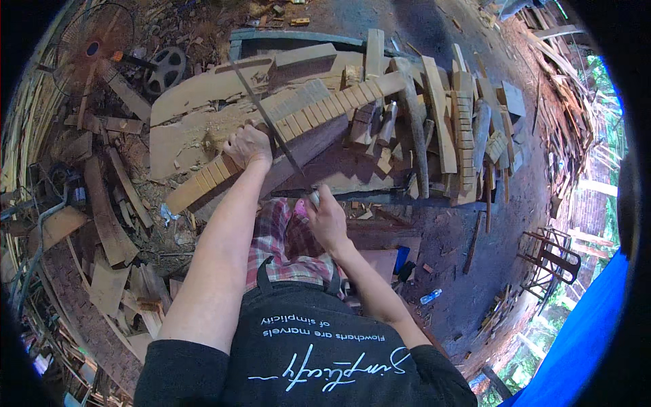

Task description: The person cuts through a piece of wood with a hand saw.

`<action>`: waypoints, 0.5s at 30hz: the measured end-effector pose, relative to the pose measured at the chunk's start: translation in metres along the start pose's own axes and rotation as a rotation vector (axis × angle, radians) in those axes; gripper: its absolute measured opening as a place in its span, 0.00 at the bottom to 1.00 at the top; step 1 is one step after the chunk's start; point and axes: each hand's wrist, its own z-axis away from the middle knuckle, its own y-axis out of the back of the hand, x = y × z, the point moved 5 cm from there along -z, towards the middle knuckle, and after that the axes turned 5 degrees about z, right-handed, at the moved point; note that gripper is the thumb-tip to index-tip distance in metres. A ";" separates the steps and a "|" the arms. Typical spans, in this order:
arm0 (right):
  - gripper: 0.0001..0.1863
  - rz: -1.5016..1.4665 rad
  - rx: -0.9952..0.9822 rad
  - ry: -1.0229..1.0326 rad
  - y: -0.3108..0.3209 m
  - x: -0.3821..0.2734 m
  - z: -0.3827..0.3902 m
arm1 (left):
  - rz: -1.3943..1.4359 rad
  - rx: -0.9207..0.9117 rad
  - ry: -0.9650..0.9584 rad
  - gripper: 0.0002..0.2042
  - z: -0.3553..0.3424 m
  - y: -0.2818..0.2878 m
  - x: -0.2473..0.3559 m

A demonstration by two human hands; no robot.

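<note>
My right hand [327, 217] is wrapped round the handle end of a long, narrow handsaw [266, 121]. The dark blade slants up and left across a pale wooden strip [332, 107] with many evenly spaced crosswise cuts. My left hand [248, 146] is closed over the strip, just left of the blade, with its fingers curled round the wood. Beneath lies a thicker wooden beam [308, 157], set diagonally over a broad rough slab [180, 112]. Whether the teeth bite into the strip cannot be made out.
Another notched strip [464, 136] stands among several wood offcuts [386, 125] at the right of the bench. A fan [93, 49] and a black wheel [165, 70] are at the far left. Scrap planks [108, 203] cover the left floor; a plastic bottle [430, 296] lies at right.
</note>
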 end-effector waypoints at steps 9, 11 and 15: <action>0.13 0.015 -0.116 -0.078 0.019 0.021 0.033 | -0.061 -0.023 0.024 0.17 0.001 0.009 -0.003; 0.14 0.026 -0.129 -0.039 0.010 0.012 0.009 | -0.069 -0.038 0.013 0.17 0.001 0.002 -0.002; 0.13 0.066 -0.061 0.026 -0.012 -0.005 -0.033 | -0.007 0.003 -0.028 0.16 0.004 -0.004 0.003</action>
